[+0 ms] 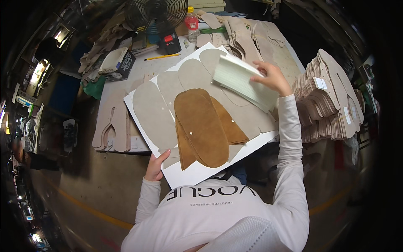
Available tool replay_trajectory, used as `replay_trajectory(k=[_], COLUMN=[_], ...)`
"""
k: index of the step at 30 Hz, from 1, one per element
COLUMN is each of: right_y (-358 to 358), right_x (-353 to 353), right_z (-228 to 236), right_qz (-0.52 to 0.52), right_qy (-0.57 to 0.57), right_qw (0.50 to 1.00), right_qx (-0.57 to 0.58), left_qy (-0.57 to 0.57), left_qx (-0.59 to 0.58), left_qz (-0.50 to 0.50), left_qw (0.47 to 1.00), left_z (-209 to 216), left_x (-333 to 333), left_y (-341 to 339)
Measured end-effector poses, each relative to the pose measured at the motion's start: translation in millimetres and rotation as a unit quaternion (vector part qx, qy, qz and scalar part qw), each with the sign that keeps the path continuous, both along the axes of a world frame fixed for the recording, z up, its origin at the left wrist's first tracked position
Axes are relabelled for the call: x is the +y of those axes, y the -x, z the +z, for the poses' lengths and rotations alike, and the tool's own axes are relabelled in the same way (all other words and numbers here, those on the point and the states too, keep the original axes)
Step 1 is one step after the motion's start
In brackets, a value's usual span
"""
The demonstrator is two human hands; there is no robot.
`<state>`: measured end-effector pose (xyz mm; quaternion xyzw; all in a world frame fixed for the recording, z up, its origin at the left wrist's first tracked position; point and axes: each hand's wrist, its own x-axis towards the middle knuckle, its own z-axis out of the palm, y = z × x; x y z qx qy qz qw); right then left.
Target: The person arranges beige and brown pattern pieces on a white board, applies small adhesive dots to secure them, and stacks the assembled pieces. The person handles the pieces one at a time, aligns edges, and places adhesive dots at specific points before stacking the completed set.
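A large white board (179, 172) lies tilted across the table edge, holding grey oval pieces (147, 103) laid side by side. My left hand (156, 166) grips its lower left edge, thumb on top and fingers partly hidden. Several brown leather-like pieces (201, 126) are stacked and fanned out on the board. Towards the upper right lies a pale green paper pad (239, 77), its upper sheet partly raised and slightly blurred. Over the pad's right part is my right hand (273, 78), thumb and fingers apart; the thumb is close to the paper, contact unclear.
Tall stacks of beige cut pieces (321, 101) stand at the right. A black fan (157, 14), a bottle with a yellow cap (192, 25), a yellow pencil (162, 57) and a dark box (119, 65) sit at the back. More beige pieces (112, 126) lie left.
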<state>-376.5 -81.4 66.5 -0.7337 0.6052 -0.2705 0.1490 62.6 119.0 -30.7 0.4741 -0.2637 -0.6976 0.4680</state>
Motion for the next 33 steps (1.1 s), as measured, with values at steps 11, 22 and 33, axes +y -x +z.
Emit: replay_trajectory(k=[11,22,33], right_y=[19,47,-6], right_x=[24,-25,-97], right_z=[-29,-41,-18], right_qz=[-0.113,-0.103,0.056], right_qy=[-0.036,0.148,-0.069], right_qw=[0.991,0.937,0.976], right_qx=[0.060,-0.300,-0.200], left_qy=[0.025,-0.016,0.166], left_qx=[0.013,0.124,0.252], left_qz=[-0.010,0.036,0.135], left_qw=[1.000,0.992,0.944], left_z=[-10,-20,5], left_x=[17,19,118], left_y=[11,0,-47])
